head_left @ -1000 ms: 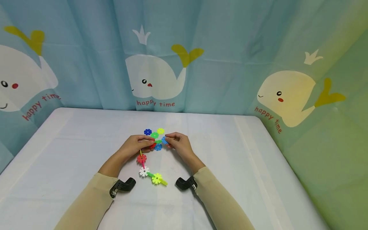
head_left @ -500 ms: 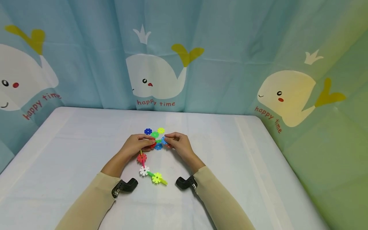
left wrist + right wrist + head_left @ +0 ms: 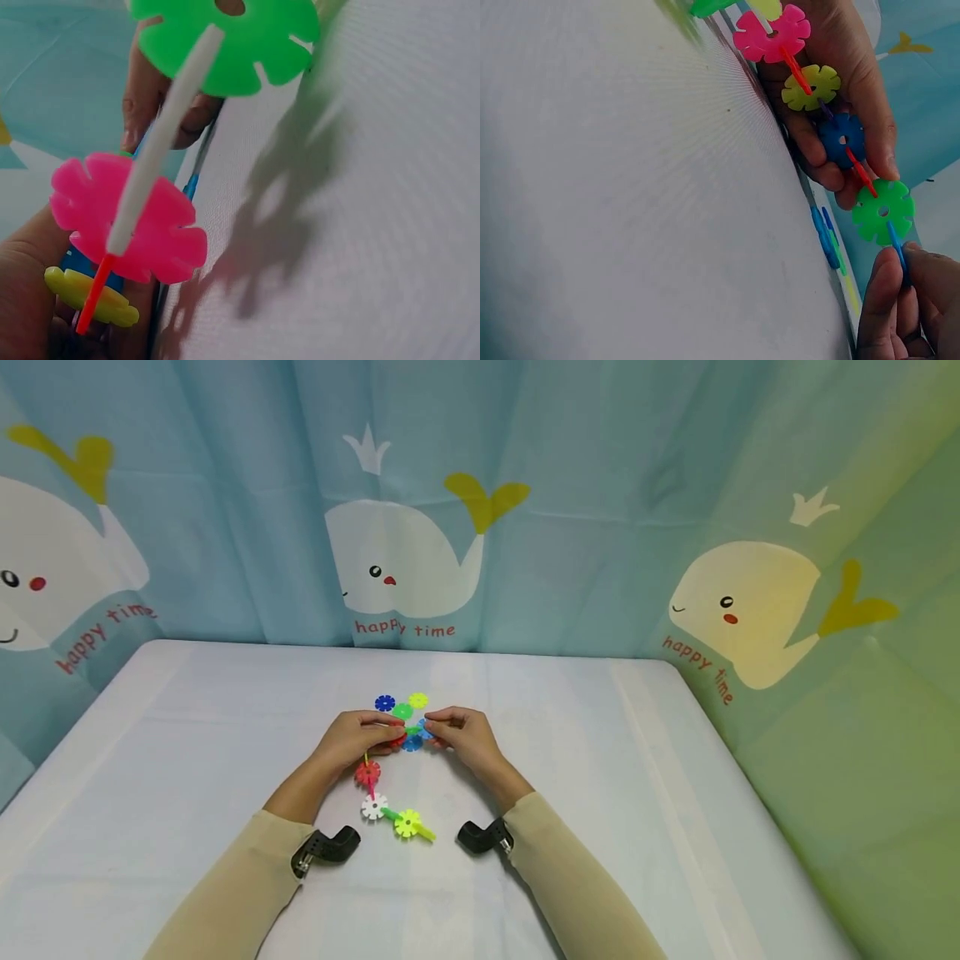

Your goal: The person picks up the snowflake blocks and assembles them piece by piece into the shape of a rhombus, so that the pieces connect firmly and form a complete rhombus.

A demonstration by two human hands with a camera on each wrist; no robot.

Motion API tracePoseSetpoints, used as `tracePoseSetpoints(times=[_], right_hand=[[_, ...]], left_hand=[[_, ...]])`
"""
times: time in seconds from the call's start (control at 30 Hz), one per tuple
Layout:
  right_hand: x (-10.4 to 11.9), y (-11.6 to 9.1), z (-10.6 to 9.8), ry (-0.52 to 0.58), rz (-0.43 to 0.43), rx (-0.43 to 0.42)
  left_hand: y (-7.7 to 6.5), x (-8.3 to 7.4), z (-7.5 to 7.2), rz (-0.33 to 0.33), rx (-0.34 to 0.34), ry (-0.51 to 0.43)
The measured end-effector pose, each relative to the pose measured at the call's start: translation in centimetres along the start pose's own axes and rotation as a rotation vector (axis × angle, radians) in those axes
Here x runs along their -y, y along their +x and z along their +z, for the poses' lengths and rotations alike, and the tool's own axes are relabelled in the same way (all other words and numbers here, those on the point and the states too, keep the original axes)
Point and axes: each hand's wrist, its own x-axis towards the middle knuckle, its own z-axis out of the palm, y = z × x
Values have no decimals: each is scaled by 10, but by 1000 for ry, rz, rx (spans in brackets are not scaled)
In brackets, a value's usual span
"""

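Note:
My left hand (image 3: 348, 737) grips one end of a chain of notched plastic snowflake discs, with its thumb and fingertips at a red disc (image 3: 862, 172). Slotted onto that red one is a green disc (image 3: 874, 214). My right hand (image 3: 474, 743) pinches a blue disc (image 3: 898, 251), seen edge-on, right at the green disc's lower edge. Under the left hand the chain runs through a yellow disc (image 3: 799, 97), a pink disc (image 3: 367, 772), a white disc (image 3: 374, 807) and a yellow-green disc (image 3: 407, 823), with other discs set crosswise between them.
Beyond the hands, a dark blue disc (image 3: 385, 702), a yellow disc (image 3: 417, 700) and a loose green disc (image 3: 402, 712) lie on the white-covered table (image 3: 585, 777). Another blue disc (image 3: 412, 743) lies between the hands. A whale-print curtain (image 3: 585, 577) hangs behind the table.
My right hand has moved slightly left, bringing the blue disc closer to the green one. The left hand and the trailing chain stay nearly where they were.

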Motion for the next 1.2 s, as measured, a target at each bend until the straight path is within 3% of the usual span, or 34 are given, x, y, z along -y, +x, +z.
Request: tracePoseSetpoints(times=[0.3, 0.7, 0.9, 1.2], right_hand=[[7, 2, 3, 7, 13, 21], [5, -1, 6, 48, 44, -16], [-5, -6, 5, 21, 51, 5], [0, 1, 1, 20, 19, -9]], left_hand=[[0, -2, -3, 9, 10, -26], [1, 1, 0, 23, 12, -59], [-1, 8, -2, -40, 45, -13], [1, -2, -10, -27, 29, 12]])
